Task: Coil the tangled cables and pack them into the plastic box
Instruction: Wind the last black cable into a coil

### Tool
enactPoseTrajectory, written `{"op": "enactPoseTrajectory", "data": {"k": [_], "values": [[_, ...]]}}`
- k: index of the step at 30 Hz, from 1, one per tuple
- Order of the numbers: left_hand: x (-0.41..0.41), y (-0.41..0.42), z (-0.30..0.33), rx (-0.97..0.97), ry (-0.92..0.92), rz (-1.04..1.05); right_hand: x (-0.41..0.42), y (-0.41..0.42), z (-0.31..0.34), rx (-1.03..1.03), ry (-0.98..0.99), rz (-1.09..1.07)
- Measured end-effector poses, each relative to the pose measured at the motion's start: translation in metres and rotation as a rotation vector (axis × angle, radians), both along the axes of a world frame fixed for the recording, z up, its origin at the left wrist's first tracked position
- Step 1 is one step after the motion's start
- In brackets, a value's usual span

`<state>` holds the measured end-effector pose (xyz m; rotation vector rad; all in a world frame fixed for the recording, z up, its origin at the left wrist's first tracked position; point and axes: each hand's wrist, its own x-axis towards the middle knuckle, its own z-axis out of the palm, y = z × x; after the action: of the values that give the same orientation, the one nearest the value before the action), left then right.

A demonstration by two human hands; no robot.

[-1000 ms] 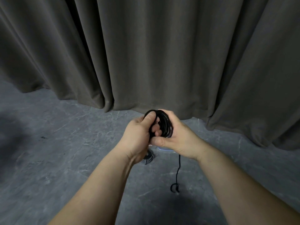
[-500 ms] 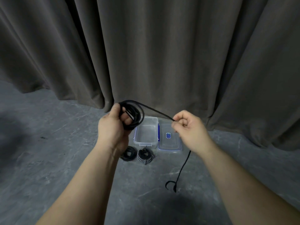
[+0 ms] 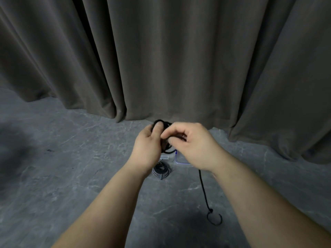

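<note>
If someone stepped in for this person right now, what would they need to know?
Left hand grips the black cable coil. Right hand pinches the same cable at the coil. The cable's loose tail hangs to the floor, ending in a small loop.
Plastic box sits on the floor, mostly hidden behind the hands. One striped coiled cable lies on the floor in front of it, not packed.
Left: wind in the tail, then put the coils in the box.
</note>
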<state>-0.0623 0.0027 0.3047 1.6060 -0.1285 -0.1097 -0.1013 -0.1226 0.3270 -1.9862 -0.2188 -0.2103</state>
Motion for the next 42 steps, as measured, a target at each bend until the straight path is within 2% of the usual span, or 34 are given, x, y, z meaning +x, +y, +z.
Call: {"op": "enactPoseTrajectory", "data": {"k": [3, 5, 9, 12, 17, 20, 23, 26, 31, 38, 42], "values": [[-0.007, -0.007, 0.0, -0.021, 0.028, -0.121, 0.0, 0.0, -0.002, 0.265, 0.011, -0.104], [-0.007, -0.007, -0.001, -0.078, 0.08, -0.214, 0.001, -0.001, -0.003, 0.315, 0.03, -0.164], [-0.005, -0.009, 0.002, -0.174, 0.153, -0.267, 0.008, -0.009, -0.009, 0.174, -0.046, -0.331], [-0.004, -0.009, 0.005, -0.315, 0.232, -0.221, 0.011, -0.018, -0.011, 0.199, -0.082, -0.374], [-0.006, -0.008, 0.011, -0.434, 0.295, -0.204, 0.009, -0.018, -0.015, 0.258, -0.025, -0.313], [-0.007, -0.007, 0.013, -0.466, 0.319, -0.199, 0.008, -0.011, -0.019, 0.152, 0.01, -0.253], [-0.011, -0.009, 0.014, -0.445, 0.271, -0.216, 0.005, -0.004, -0.022, -0.008, -0.032, -0.321], [-0.015, -0.013, 0.015, -0.393, 0.197, -0.232, 0.004, 0.0, -0.023, -0.052, -0.04, -0.375], [-0.017, -0.013, 0.011, -0.167, 0.059, -0.176, 0.004, -0.001, -0.025, -0.162, -0.085, -0.384], [-0.018, -0.01, 0.021, -0.044, -0.073, -0.27, 0.009, -0.012, -0.023, -0.034, -0.114, -0.36], [-0.016, -0.009, 0.017, 0.019, -0.101, -0.225, 0.009, -0.013, -0.028, -0.01, -0.085, -0.357]]}}
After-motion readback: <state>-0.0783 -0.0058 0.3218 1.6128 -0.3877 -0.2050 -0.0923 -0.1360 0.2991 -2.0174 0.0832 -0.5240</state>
